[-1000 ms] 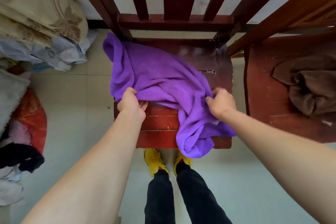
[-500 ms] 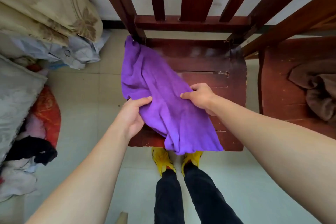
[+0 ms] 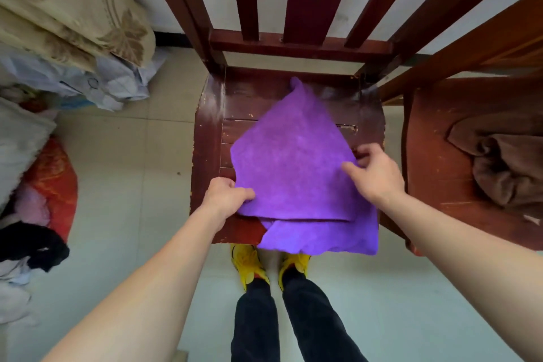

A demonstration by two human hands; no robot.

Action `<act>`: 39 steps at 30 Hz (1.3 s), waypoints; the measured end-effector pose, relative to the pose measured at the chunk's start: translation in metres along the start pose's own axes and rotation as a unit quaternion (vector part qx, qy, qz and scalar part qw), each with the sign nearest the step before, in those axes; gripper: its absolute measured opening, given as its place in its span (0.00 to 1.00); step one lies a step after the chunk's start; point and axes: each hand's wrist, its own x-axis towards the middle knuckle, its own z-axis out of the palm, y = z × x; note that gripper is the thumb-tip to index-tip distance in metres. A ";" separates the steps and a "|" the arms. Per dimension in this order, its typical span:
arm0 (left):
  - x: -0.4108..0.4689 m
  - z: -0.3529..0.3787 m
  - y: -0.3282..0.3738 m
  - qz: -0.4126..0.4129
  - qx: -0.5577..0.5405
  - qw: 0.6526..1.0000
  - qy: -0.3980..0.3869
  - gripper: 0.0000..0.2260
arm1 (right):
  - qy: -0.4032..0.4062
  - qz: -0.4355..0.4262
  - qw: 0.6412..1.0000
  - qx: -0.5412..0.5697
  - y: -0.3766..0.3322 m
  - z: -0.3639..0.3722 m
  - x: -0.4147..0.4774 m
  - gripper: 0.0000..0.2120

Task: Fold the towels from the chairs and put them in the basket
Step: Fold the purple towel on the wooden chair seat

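A purple towel (image 3: 296,167) lies folded over itself on the seat of a dark red wooden chair (image 3: 211,132), its lower edge hanging past the seat's front. My left hand (image 3: 224,198) pinches the upper layer at its near left corner. My right hand (image 3: 373,173) grips the upper layer at its right edge. A crumpled brown towel (image 3: 505,164) lies on the seat of a second chair (image 3: 435,173) to the right. No basket is in view.
Piled bedding and cloths (image 3: 67,26) lie against the wall at the left, with a red cushion (image 3: 53,185) and dark clothes (image 3: 29,244) on the tiled floor. My legs and yellow shoes (image 3: 249,264) stand just before the chair.
The purple towel, draped and bunched at the seat's left, has been drawn over into a flat folded layer at the seat's middle. Both hands moved right and nearer with it.
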 end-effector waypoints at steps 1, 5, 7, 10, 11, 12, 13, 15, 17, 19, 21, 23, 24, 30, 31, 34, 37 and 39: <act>0.002 -0.001 0.006 -0.002 -0.040 0.999 -0.001 0.17 | 0.011 -0.003 0.999 0.042 -0.014 0.004 0.009 0.25; 0.009 -0.004 0.043 -0.004 -0.249 0.968 -0.032 0.08 | -0.064 0.036 0.981 0.177 -0.065 0.011 0.033 0.12; 0.010 -0.008 0.063 0.008 -0.328 0.943 -0.059 0.04 | -0.166 0.091 0.934 0.302 -0.075 0.004 0.032 0.06; 0.002 -0.025 0.081 0.044 -0.411 0.901 -0.129 0.12 | -0.334 0.141 0.803 0.472 -0.067 -0.025 0.027 0.14; -0.002 -0.032 0.085 0.064 -0.415 0.896 -0.144 0.11 | -0.371 0.142 0.761 0.514 -0.062 -0.036 0.025 0.18; -0.007 -0.039 0.089 0.087 -0.411 0.896 -0.147 0.08 | -0.395 0.134 0.727 0.545 -0.058 -0.047 0.022 0.20; -0.010 -0.045 0.092 0.108 -0.407 0.896 -0.141 0.08 | -0.407 0.121 0.707 0.565 -0.055 -0.055 0.020 0.21; -0.016 -0.053 0.098 0.142 -0.405 0.895 -0.123 0.14 | -0.397 0.102 0.705 0.578 -0.058 -0.067 0.020 0.22; -0.016 -0.056 0.099 0.163 -0.425 0.883 -0.113 0.16 | -0.323 0.100 0.738 0.584 -0.068 -0.069 0.022 0.18; -0.012 -0.052 0.095 0.171 -0.400 0.898 -0.065 0.17 | -0.114 0.029 0.848 0.517 -0.075 -0.061 0.027 0.10; -0.005 -0.041 0.078 0.190 -0.251 0.948 0.047 0.17 | 0.101 -0.108 0.949 0.278 -0.072 -0.049 0.026 0.17; 0.003 -0.029 0.050 0.184 -0.083 0.969 0.139 0.15 | 0.138 -0.189 0.968 0.090 -0.058 -0.035 0.020 0.15; 0.008 -0.025 0.036 0.156 -0.042 0.975 0.151 0.14 | 0.102 -0.191 0.975 0.052 -0.049 -0.028 0.017 0.13; 0.031 -0.027 0.022 0.033 -0.071 0.991 0.110 0.14 | 0.123 0.001 0.987 0.102 -0.010 -0.013 0.033 0.13; 0.033 -0.028 0.030 0.045 -0.089 0.987 0.122 0.18 | 0.128 0.001 0.989 0.077 -0.009 -0.012 0.038 0.18; 0.034 -0.029 0.062 0.096 -0.174 0.973 0.114 0.25 | 0.063 -0.014 0.998 0.001 -0.020 -0.010 0.051 0.24; 0.030 -0.030 0.091 0.112 -0.273 0.955 0.014 0.17 | -0.002 -0.025 1.000 0.014 -0.039 -0.008 0.055 0.13; 0.023 -0.038 0.104 0.110 -0.279 0.952 -0.060 0.16 | -0.028 -0.008 0.987 0.160 -0.052 -0.013 0.052 0.10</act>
